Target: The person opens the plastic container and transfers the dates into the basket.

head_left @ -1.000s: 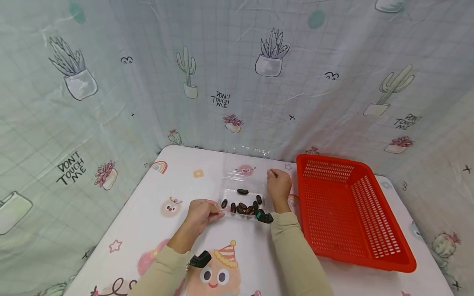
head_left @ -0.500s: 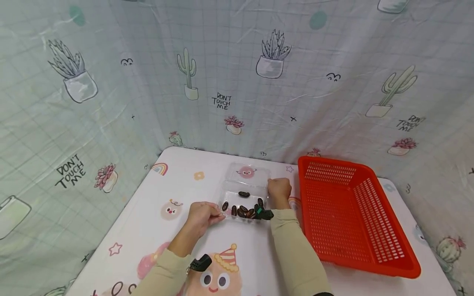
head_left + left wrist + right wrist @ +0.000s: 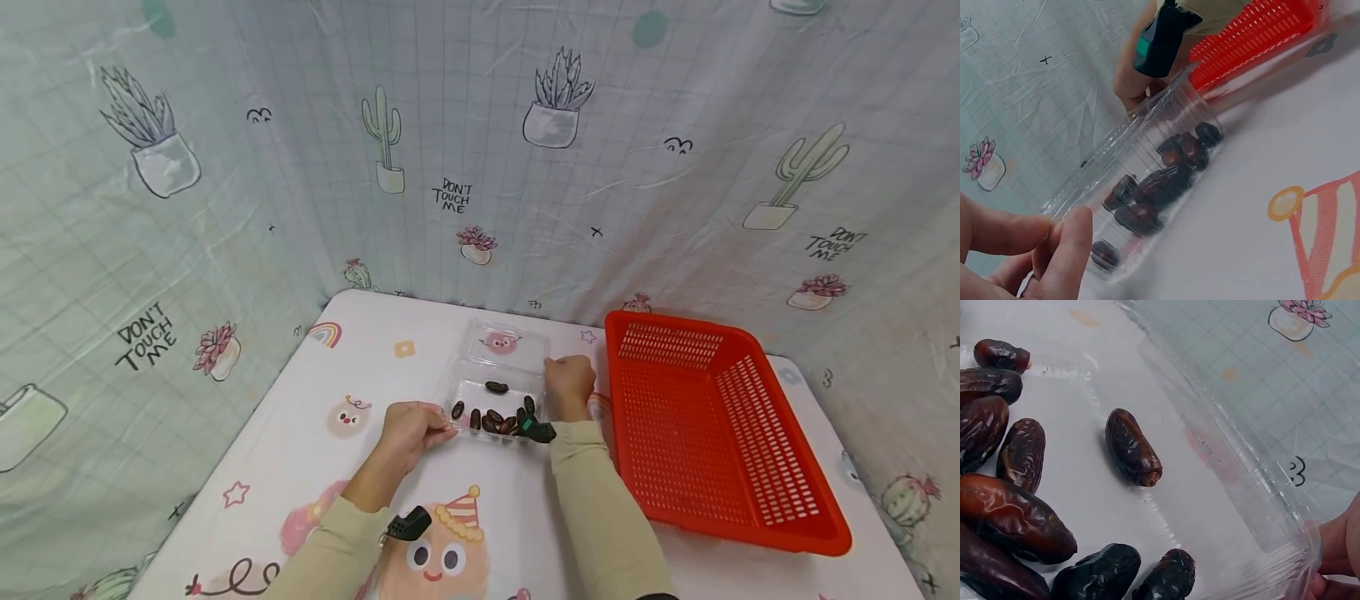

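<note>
A clear hinged plastic box [image 3: 480,385] sits on the table, its lid [image 3: 504,343] folded back away from me. Several dark brown dates [image 3: 1133,448] lie in the base, most bunched along the near side, with one apart toward the hinge. My left hand [image 3: 408,432] pinches the rim at the near left corner between thumb and fingers, which the left wrist view shows closely. At the far right corner, by the hinge, my right hand [image 3: 570,385] grips the box edge; only part of its fingers [image 3: 1338,550] shows in the right wrist view.
A large red plastic basket [image 3: 675,433] stands right of my right forearm, close to it. A printed curtain [image 3: 480,150] hangs behind the table and at both sides. The white printed tablecloth [image 3: 405,325] carries cartoon drawings.
The lid has dropped from a raised position to lying back low behind the base. Both hands have kept their hold at the corners, and the dates lie much as before.
</note>
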A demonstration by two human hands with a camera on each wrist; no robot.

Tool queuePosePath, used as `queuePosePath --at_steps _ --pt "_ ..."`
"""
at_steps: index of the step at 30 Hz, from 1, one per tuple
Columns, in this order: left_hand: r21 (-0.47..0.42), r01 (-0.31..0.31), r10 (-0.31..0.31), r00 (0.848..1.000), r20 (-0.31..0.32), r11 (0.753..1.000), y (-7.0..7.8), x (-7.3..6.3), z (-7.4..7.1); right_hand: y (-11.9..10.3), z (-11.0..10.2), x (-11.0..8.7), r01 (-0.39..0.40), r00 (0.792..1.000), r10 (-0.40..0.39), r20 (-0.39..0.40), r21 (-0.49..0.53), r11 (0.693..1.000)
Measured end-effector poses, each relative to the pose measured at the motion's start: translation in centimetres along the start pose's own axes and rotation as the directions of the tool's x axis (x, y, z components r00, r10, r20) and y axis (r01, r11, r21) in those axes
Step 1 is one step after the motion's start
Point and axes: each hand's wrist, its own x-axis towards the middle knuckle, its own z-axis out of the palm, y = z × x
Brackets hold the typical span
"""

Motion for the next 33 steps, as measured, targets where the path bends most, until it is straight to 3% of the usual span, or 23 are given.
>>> queuePosePath --at_steps 5,9,16,20,24,28,30,33 --pt "-0.007 0.002 -0.003 1.0 -0.005 1.0 -0.3 0.1 -0.1 0.0 -0.1 -0.6 0.098 0.992 -0.098 -0.073 -0.007 0.995" --pt "-0.024 0.0 0.0 1.0 -0.005 1.0 -0.5 0.2 -0.1 -0.5 -0.1 -1.4 0.154 0.983 -0.149 -0.106 0.043 0.987" --pt "-0.031 -0.009 0.009 1.0 -0.017 0.999 -0.4 0.3 -0.2 -1.7 -0.3 -3.5 0.203 0.979 -0.202 -0.022 0.146 0.968" --pt "-0.039 -0.001 0.0 1.0 -0.019 0.999 -0.5 0.5 -0.2 -2.0 0.0 -4.3 0.244 0.961 -0.263 0.085 0.187 0.952" --pt "-0.058 -0.01 0.009 0.999 -0.032 0.998 -0.7 0.6 -0.3 -2.1 0.7 -4.9 0.254 0.913 -0.312 0.263 0.232 0.939" --pt "-0.052 -0.013 0.012 1.0 -0.026 0.999 -0.9 0.6 -0.4 -1.9 1.5 -5.4 0.265 0.849 -0.334 0.411 0.215 0.94" --pt "-0.05 -0.017 0.016 1.0 -0.019 0.999 -0.9 0.6 -0.3 -1.9 1.9 -5.6 0.318 0.811 -0.359 0.463 0.168 0.933" --pt "-0.051 -0.02 0.019 1.0 -0.01 0.999 -0.9 0.6 -0.3 -1.7 2.6 -5.9 0.435 0.741 -0.412 0.53 0.087 0.896"
